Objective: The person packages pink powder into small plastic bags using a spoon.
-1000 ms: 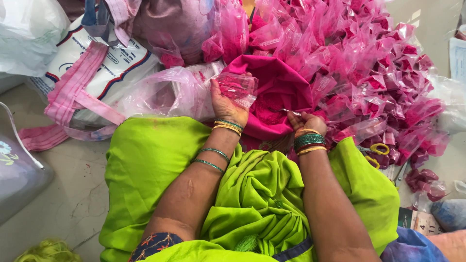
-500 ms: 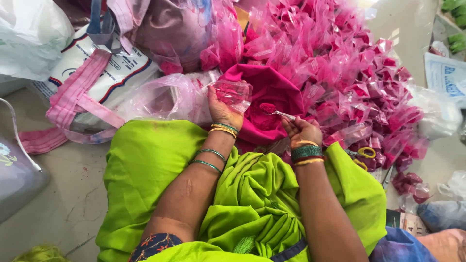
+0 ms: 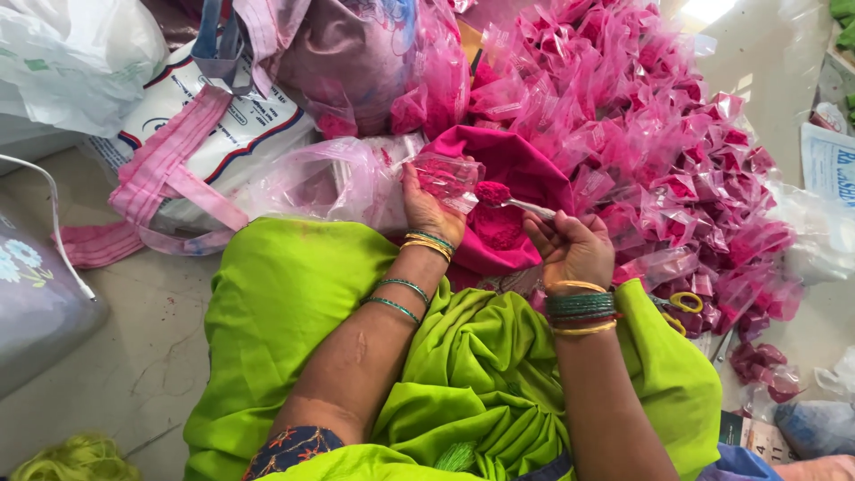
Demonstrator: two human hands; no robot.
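Powder now rides on the spoon (image 3: 515,201): half a second ago the right hand (image 3: 570,251) was low over the pink cloth (image 3: 517,169), and it has since lifted a heaped scoop to the mouth of the small clear packet (image 3: 448,175). Left hand (image 3: 429,209) pinches that packet open; right hand grips the spoon handle. Filling is under way. Beyond, a big heap of filled pink packets (image 3: 659,134) spreads over the pale floor (image 3: 134,356), with bags at left.

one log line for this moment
left hand: holds small clear bag | right hand: holds spoon of pink powder at bag mouth | pile of filled bags behind
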